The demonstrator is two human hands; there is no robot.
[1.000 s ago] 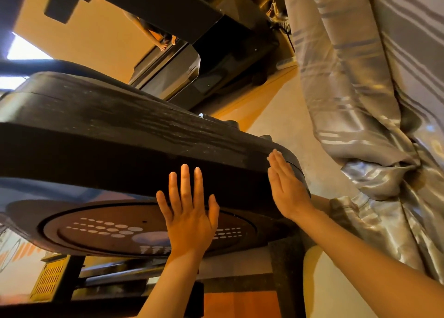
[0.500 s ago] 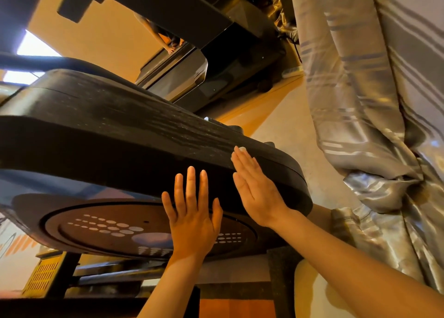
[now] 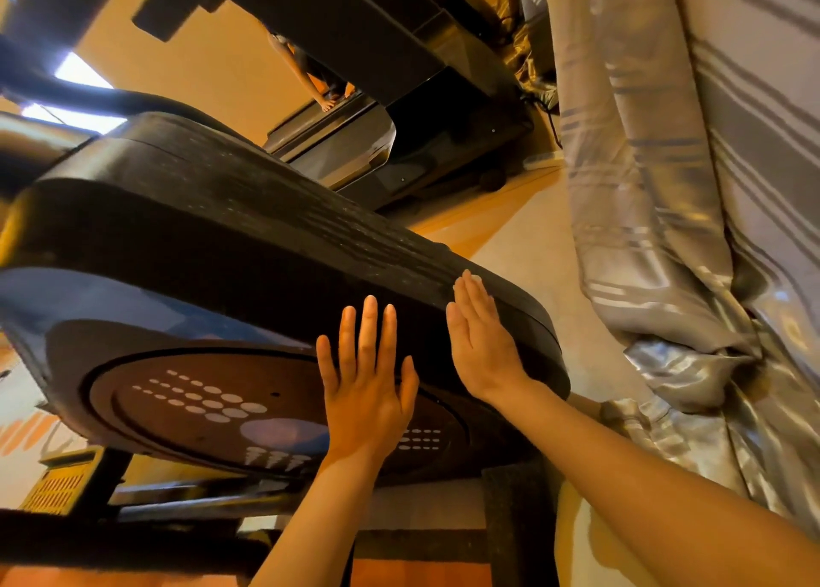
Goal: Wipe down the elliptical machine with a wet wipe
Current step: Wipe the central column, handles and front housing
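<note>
The elliptical machine's black flywheel housing (image 3: 248,249) fills the left and middle of the head view, with a round dotted side disc (image 3: 199,404) below its rim. My left hand (image 3: 366,391) lies flat with straight spread fingers on the housing's side. My right hand (image 3: 481,342) presses flat on the housing's rounded edge, fingers straight and together. A small white bit (image 3: 475,279), perhaps the wet wipe, shows at its fingertips; the rest is hidden under the palm.
A grey striped curtain (image 3: 674,214) hangs close on the right. A second black exercise machine (image 3: 355,143) stands behind, with another person's hand on it. Pale floor (image 3: 532,231) lies between. A yellow vented box (image 3: 62,484) sits at the lower left.
My right hand has slid left along the housing's edge, from its far right end toward my left hand. My left hand has stayed in place.
</note>
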